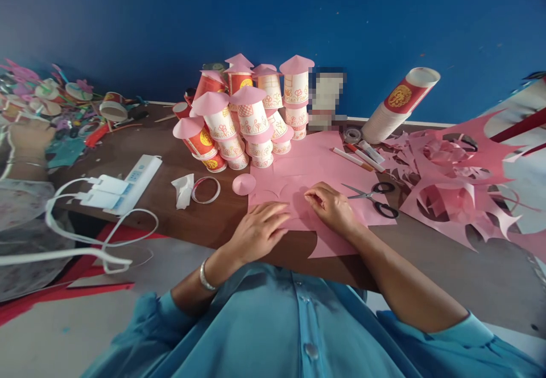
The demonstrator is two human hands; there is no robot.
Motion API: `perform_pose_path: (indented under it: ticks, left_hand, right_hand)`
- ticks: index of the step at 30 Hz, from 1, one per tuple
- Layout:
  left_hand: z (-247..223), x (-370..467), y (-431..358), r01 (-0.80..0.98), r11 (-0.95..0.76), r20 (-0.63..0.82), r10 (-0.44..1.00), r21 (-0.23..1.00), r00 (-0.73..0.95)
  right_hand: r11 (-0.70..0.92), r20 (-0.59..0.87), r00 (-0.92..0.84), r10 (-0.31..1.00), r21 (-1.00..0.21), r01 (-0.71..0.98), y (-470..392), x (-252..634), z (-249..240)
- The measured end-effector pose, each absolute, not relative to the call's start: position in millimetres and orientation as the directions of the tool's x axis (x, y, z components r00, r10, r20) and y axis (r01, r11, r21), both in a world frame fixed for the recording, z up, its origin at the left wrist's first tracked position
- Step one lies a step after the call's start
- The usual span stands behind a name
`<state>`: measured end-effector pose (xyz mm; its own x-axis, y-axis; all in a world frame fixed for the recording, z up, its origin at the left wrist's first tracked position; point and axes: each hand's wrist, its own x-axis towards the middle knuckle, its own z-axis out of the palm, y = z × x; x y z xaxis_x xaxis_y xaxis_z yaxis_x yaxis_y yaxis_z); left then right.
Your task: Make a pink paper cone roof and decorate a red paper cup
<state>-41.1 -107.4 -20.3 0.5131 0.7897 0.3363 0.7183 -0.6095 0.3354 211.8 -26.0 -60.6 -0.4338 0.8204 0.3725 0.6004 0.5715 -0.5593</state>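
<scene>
My left hand (260, 229) lies flat on a pink paper sheet (313, 170) at the near edge of the brown table (170, 156), fingers spread, pressing the paper down. My right hand (330, 206) rests on the same sheet just to the right, fingertips pinched at a small piece of the pink paper. Black-handled scissors (375, 199) lie on the sheet right of my right hand. A small pink paper cone (244, 183) sits left of the sheet.
A stack of decorated paper cups with pink cone lids (247, 113) stands behind the sheet. A sleeve of cups (401, 105), pens (358, 156), tape roll (352, 135) and pink paper offcuts (452, 185) lie right. A power strip (132, 182), tissue (183, 189) and ring (205, 189) lie left.
</scene>
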Motion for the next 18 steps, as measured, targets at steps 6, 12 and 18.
perform_pose_path:
  ticks: [6, 12, 18]
  left_hand:
    - [-35.7, -40.2, -95.0, 0.71, -0.647, 0.198, 0.762, 0.279, 0.616]
    - [-38.2, -66.0, -96.6, 0.768, -0.566, 0.21, 0.824, 0.299, 0.526]
    - [-41.4, -73.4, -100.1, 0.796, -0.547, 0.194, 0.837, 0.259, 0.512]
  right_hand:
    - [0.66, 0.363, -0.551, 0.752, -0.434, 0.614, -31.2, 218.2, -37.8]
    - [0.713, 0.255, -0.666, 0.701, -0.258, 0.652, -62.8, 249.0, -25.5]
    - [0.715, 0.267, -0.669, 0.694, -0.148, 0.683, -83.8, 268.1, -45.7]
